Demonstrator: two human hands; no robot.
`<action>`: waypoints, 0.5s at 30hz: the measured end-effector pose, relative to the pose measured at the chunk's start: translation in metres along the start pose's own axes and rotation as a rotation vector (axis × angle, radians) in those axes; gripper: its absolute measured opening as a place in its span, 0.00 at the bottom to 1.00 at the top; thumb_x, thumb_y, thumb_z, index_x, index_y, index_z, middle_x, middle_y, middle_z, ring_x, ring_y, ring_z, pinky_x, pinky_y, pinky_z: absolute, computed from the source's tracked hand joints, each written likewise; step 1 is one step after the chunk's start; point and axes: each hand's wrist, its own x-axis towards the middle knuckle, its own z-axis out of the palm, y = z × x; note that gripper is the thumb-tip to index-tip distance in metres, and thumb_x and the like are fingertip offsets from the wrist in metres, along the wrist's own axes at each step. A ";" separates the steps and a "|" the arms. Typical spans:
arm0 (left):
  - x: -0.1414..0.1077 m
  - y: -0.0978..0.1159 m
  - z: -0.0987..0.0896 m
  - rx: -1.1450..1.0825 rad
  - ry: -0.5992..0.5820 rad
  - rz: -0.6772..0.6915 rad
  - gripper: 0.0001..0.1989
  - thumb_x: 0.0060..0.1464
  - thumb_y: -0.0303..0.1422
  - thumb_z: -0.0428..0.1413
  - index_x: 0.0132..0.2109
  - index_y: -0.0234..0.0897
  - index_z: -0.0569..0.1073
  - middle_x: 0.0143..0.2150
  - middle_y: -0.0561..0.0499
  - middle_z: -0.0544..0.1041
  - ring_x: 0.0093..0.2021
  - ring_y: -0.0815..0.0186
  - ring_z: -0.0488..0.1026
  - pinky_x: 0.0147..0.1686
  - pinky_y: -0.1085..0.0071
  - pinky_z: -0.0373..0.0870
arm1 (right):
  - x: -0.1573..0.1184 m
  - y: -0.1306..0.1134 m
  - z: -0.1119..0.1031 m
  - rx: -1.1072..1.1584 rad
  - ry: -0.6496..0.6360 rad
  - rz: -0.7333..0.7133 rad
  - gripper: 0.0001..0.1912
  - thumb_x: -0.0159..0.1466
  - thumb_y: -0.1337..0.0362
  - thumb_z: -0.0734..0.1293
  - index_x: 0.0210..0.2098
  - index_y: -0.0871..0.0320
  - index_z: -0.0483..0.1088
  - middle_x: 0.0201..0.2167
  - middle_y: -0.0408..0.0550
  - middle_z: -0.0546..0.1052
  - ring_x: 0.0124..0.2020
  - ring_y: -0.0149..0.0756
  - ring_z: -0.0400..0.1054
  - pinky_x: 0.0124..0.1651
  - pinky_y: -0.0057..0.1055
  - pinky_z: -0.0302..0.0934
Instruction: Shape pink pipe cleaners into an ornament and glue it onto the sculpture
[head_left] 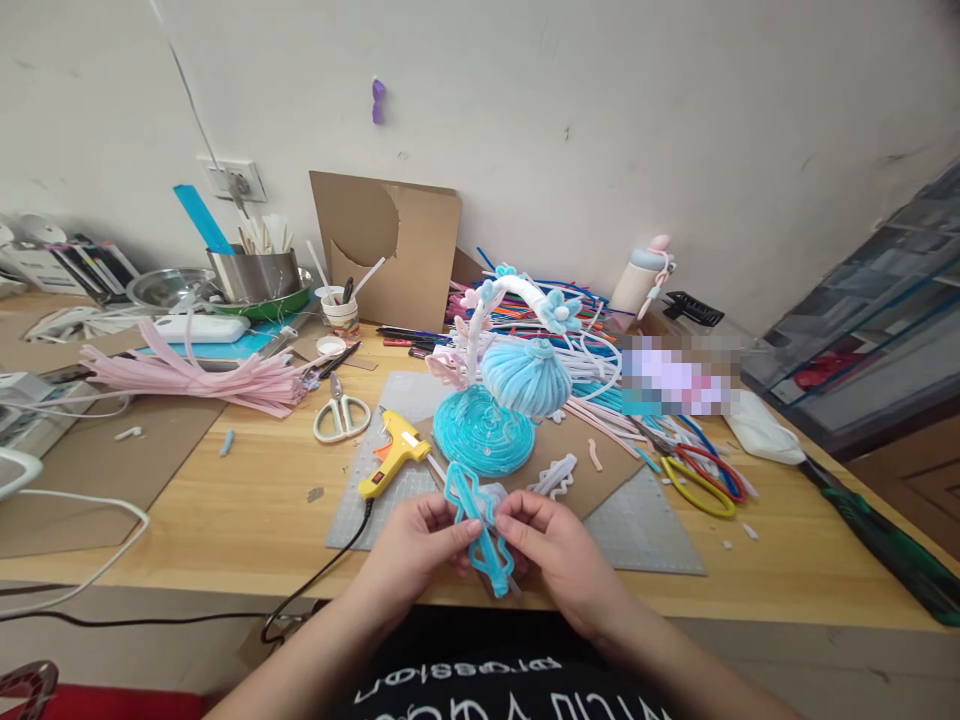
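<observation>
My left hand pinches the left side of a blue pipe-cleaner piece, a straight strip with a wavy outline around it. On its other side, my right hand has thumb and fingers closed on the wavy edge. Some pale fuzzy material shows behind the piece, partly hidden by my fingers. Just beyond stands a lamp-shaped pipe-cleaner model with a turquoise coiled base, a white curved stem with flowers and a light blue shade. A white wavy piece lies on cardboard right of the base.
A yellow glue gun and cream-handled scissors lie to the left, with a pink pipe-cleaner bundle farther out. Yellow-and-red-handled pliers lie right. A grey cutting mat is underneath. A cardboard sheet leans on the wall.
</observation>
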 end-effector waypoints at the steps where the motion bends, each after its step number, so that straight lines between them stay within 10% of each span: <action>1: 0.000 0.000 0.001 0.001 0.000 -0.003 0.11 0.44 0.36 0.63 0.30 0.31 0.75 0.22 0.52 0.73 0.19 0.73 0.66 0.21 0.76 0.66 | 0.000 0.001 0.001 0.017 -0.013 0.013 0.15 0.54 0.54 0.70 0.27 0.60 0.66 0.19 0.38 0.67 0.19 0.24 0.55 0.22 0.22 0.50; 15: 0.001 0.000 0.006 -0.028 0.020 0.000 0.10 0.43 0.34 0.63 0.28 0.31 0.75 0.22 0.52 0.73 0.20 0.73 0.67 0.23 0.76 0.66 | 0.000 0.000 0.007 0.011 0.021 -0.107 0.13 0.53 0.57 0.71 0.25 0.60 0.66 0.23 0.41 0.71 0.26 0.29 0.63 0.30 0.26 0.58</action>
